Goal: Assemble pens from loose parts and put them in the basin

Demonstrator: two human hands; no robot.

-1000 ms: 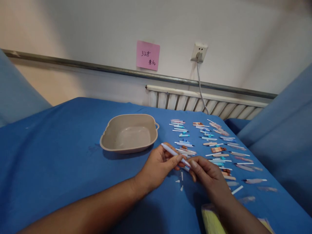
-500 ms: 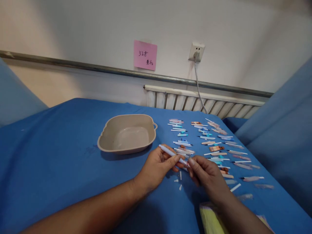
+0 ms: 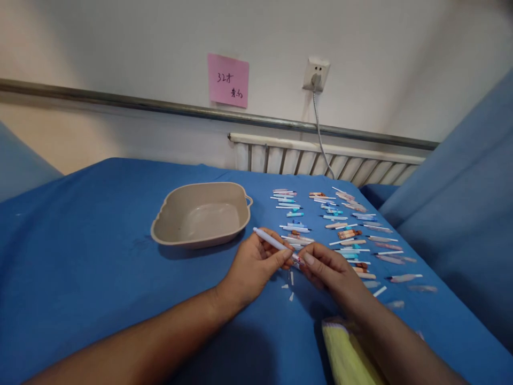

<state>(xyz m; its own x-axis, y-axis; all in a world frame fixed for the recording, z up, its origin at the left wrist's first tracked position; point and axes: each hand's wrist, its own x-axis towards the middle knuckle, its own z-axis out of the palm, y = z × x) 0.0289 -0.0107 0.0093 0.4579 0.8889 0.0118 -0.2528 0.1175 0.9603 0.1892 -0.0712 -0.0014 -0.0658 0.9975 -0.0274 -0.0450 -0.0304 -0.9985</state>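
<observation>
A pale lilac pen [image 3: 269, 240] lies slantwise across my left hand [image 3: 256, 266], whose thumb and fingers pinch its barrel. My right hand [image 3: 326, 270] meets it from the right and pinches the pen's near end, fingers closed. Both hands hover just above the blue cloth [image 3: 100, 278]. A few small white bits [image 3: 290, 283] lie on the cloth right under the hands. Beyond and to the right are rows of several pen parts [image 3: 340, 230]: barrels, refills, caps in blue, white, pink and brown.
A beige shallow tray [image 3: 164, 227] stands left of the hands, nothing in it. A yellow cloth-like thing [image 3: 347, 353] sits under my right forearm. At the back: a wall with a pink note [image 3: 227, 80], a socket [image 3: 316, 74] with cable, and a radiator [image 3: 320, 160].
Both hands stay together on the pen; the whole scene has slid slightly left and up in view as the head moved. The grip looks the same.
</observation>
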